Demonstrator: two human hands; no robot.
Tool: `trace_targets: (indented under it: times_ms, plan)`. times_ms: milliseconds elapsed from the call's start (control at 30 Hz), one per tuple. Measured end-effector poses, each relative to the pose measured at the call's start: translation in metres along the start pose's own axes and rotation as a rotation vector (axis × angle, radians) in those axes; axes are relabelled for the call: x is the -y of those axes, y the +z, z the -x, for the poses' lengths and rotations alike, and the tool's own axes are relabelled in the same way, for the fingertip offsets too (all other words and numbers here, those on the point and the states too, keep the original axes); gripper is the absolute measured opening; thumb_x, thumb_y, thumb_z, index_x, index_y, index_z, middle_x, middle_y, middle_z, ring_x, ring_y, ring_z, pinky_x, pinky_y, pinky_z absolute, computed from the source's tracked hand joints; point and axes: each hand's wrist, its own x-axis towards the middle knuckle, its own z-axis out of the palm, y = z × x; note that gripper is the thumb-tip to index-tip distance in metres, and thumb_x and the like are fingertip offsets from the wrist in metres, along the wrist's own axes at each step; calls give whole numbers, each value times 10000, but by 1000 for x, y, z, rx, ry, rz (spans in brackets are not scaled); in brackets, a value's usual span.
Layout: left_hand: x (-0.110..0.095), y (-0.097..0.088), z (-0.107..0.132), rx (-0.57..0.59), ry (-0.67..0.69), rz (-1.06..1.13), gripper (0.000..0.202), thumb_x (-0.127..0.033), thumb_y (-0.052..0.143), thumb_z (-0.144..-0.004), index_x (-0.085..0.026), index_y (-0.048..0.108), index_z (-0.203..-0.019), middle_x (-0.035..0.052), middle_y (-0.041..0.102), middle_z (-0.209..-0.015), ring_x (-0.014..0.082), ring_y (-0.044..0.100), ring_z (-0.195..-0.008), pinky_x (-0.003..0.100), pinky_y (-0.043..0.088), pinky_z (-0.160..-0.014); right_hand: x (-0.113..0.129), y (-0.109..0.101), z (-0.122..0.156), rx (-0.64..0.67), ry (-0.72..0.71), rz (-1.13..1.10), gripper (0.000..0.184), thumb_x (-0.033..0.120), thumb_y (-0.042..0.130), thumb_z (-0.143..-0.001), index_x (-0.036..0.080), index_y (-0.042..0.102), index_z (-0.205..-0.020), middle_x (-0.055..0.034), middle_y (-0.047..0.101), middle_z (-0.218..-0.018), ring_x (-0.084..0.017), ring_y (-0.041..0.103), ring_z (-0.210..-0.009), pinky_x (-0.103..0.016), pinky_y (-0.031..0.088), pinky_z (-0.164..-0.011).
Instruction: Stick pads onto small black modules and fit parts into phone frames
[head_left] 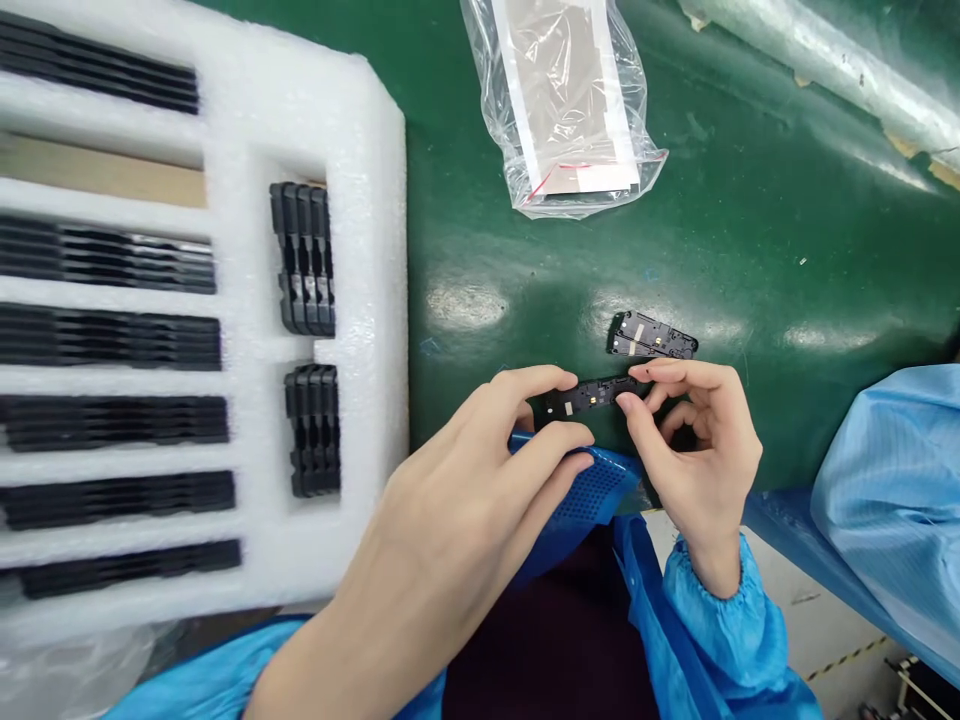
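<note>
Both my hands hold one small black plastic part [589, 396] just above the green table's near edge. My left hand [480, 470] pinches its left end between thumb and fingers. My right hand [694, 425] pinches its right end with fingertips pressed together. A second black part [651, 336] lies flat on the table just beyond them. Under my left fingers lies a blue perforated piece [600, 490], touching them.
A white foam tray [367, 200] with rows of black parts fills the left. A clear plastic bag [570, 110] of film sheets lies at the top centre. Another person's blue sleeve [892, 500] is at the right. The table top [787, 250] is green.
</note>
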Motion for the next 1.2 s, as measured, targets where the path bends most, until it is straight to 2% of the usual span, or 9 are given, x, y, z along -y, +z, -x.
trace_targets:
  times_ms: [100, 367, 500, 700, 800, 967, 1100, 1200]
  plan:
    - [0, 2, -2, -5, 10, -37, 122, -192, 594, -1107, -204, 715, -1105, 121, 654, -1360, 222, 688, -952, 374, 627, -788, 0, 1, 0, -27, 30, -58, 189, 199, 784, -982, 270, 665, -1111, -17, 790, -1088, -162, 750, -816, -250, 571, -529]
    - [1, 2, -4, -15, 17, -53, 167, -186, 563, -1119, -203, 725, -1083, 97, 685, -1237, 223, 735, -1027, 346, 633, -857, 1, 1, 1, -73, 55, -148, 211, 182, 817, -957, 268, 649, -1050, -10, 800, -1027, -188, 812, -925, -244, 603, -566]
    - [1, 0, -7, -17, -9, 20, 150, -181, 595, -1108, -199, 739, -1069, 77, 685, -1198, 197, 738, -1001, 314, 618, -859, 0, -4, -1, -45, 89, -186, 202, 207, 827, -950, 262, 668, -1061, -22, 819, -1020, -213, 826, -968, -253, 603, -566]
    - [-2, -13, -9, -9, -145, 302, 148, -171, 664, -1065, -247, 768, -994, 13, 709, -1123, 153, 738, -1024, 243, 609, -902, 7, -13, -3, 2, 184, -345, 202, 208, 870, -911, 250, 706, -1021, -17, 837, -978, -182, 807, -854, -248, 596, -587]
    - [-4, -22, -10, -2, -194, 402, 123, -220, 696, -1048, -266, 775, -966, 0, 733, -1134, 156, 741, -985, 254, 631, -907, 10, -15, -2, 15, 237, -386, 211, 249, 894, -891, 250, 724, -1016, -17, 836, -958, -188, 802, -828, -260, 614, -601]
    - [-6, -30, -12, 38, -227, 445, 118, -225, 700, -1038, -279, 780, -970, -8, 765, -1146, 163, 754, -972, 285, 650, -959, 15, -17, 1, 34, 286, -465, 229, 256, 921, -869, 252, 751, -1021, -4, 827, -913, -167, 779, -759, -238, 612, -590]
    - [-8, -31, -10, 32, -211, 467, 120, -224, 696, -1043, -279, 774, -970, -10, 789, -1170, 178, 780, -1037, 285, 655, -964, 17, -18, 2, 39, 305, -521, 227, 208, 918, -861, 247, 760, -1019, 13, 808, -872, -148, 766, -697, -216, 621, -580]
    - [-10, -32, -8, 55, -207, 487, 113, -215, 700, -1052, -285, 773, -1003, -11, 797, -1238, 183, 788, -1094, 293, 657, -997, 18, -19, 2, 60, 331, -590, 204, 198, 896, -890, 241, 753, -1028, 20, 792, -864, -136, 761, -657, -184, 590, -514]
